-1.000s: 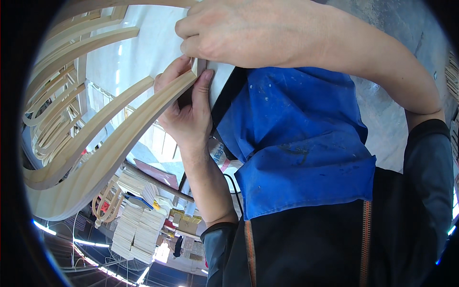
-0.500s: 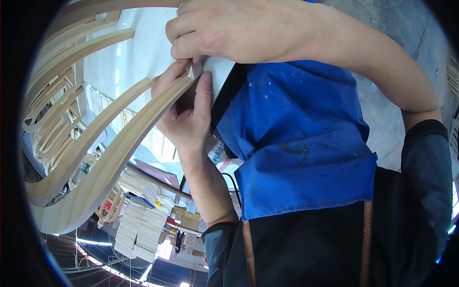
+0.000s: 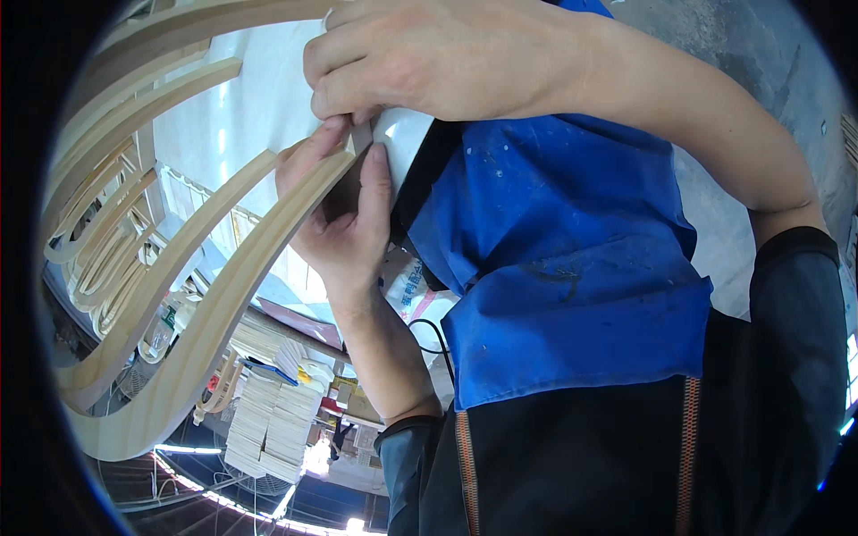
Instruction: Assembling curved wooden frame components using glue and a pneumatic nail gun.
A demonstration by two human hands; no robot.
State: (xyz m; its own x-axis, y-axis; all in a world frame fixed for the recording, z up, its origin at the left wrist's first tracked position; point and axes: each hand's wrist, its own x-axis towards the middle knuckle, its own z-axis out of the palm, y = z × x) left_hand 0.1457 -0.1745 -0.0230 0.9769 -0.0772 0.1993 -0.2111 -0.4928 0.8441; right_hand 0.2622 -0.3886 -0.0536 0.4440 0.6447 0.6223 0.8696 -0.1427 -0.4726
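Note:
A pale curved wooden piece (image 3: pixel 237 281) sweeps up from the lower left, and its narrow end lies at my left hand (image 3: pixel 349 228). That hand's thumb stands on one side of the end and its fingers on the other. My right hand (image 3: pixel 420 62) reaches across from the right with fingers curled down just above this end. What the right fingertips pinch is hidden, though a small flat wooden face (image 3: pixel 361 137) shows right below them. Another curved wooden piece (image 3: pixel 183 255) runs alongside, its tip near my left fingers.
More curved wooden pieces (image 3: pixel 165 98) arch at the upper left over a white surface (image 3: pixel 268 89). Stacked pale wooden strips (image 3: pixel 268 420) stand at the lower left. A blue apron (image 3: pixel 572 259) covers my front, and a black cable (image 3: pixel 438 332) loops beside my left forearm.
Both hands have shifted slightly left and keep their hold. The curved ends of the wooden pieces sit a little lower in view.

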